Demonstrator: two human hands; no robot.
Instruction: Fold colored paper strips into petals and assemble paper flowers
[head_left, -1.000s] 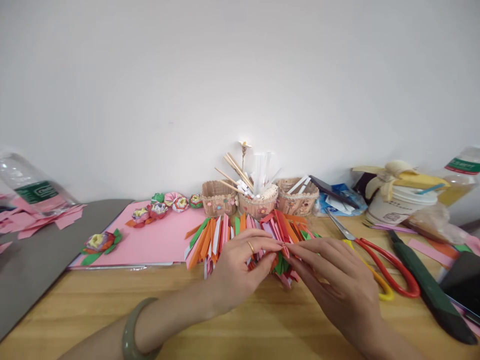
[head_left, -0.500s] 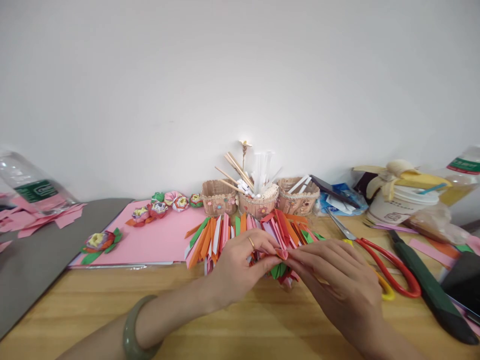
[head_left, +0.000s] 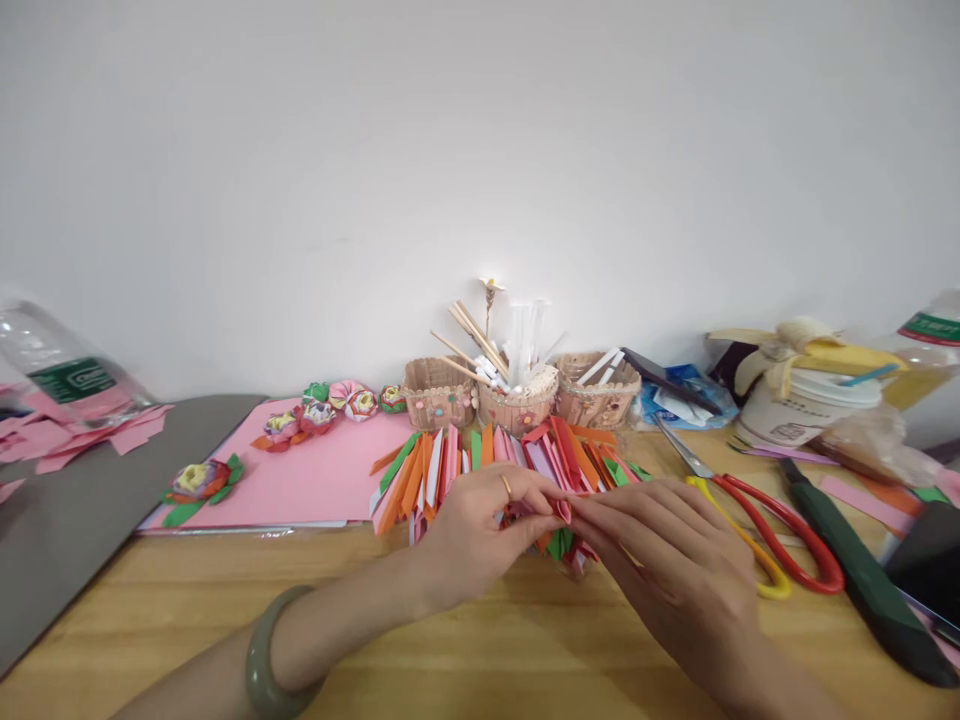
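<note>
Between the fingertips of both hands is a small folded piece of pink paper (head_left: 563, 510). My left hand (head_left: 487, 520), with a ring and a green bangle on that arm, pinches it from the left. My right hand (head_left: 667, 550) grips its other side, the fingers pressed together and partly hiding it. Behind and below the hands lie many folded paper strips (head_left: 411, 480) in orange, pink, red, green and white. Some green and red pieces (head_left: 559, 543) show just under the fingertips.
Three woven baskets (head_left: 439, 400) stand by the wall. Paper flowers (head_left: 199, 482) sit at left around a pink sheet (head_left: 300, 490). Scissors (head_left: 780, 525), a green-handled tool (head_left: 862, 570) and a cup (head_left: 806, 405) topped by a banana are at right. A plastic bottle (head_left: 75, 375) lies far left.
The pink paper has turned slightly between the fingertips, showing a narrower folded end. The fingers have shifted a little; both hands keep nearly the same place.
</note>
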